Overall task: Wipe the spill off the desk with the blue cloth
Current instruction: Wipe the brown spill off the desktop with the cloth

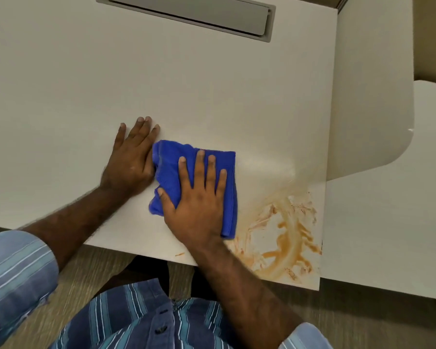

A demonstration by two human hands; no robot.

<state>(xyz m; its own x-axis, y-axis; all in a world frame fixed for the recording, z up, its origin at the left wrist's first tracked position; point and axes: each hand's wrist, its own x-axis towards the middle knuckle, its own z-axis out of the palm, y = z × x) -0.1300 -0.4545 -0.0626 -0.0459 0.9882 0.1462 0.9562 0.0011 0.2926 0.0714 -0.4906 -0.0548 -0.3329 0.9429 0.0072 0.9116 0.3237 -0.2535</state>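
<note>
My right hand [196,210] presses the blue cloth [199,182] flat on the counter [186,96], fingers [200,167] spread wide; my left hand [131,162] lies open beside it. I am mid-wipe: the orange spill [285,238] sits just right, so next I sweep over it

**Surfaces and materials on the desk**

I am looking at a desk [61,96] that is showing a smooth, matt off-white top, like laminate. The cloth [227,172] is reading as soft blue fabric with a fine ribbed weave, folded thick. The spill [285,238] is lying as a thin orange-brown film, streaky and faintly shiny where wet. The cable flap [186,11] is looking like grey, dull-finished metal or plastic; I cannot tell which. The shirt [136,321] is showing striped woven cotton-like fabric. The floor [98,268] is appearing rough and fibrous, like carpet.
</note>
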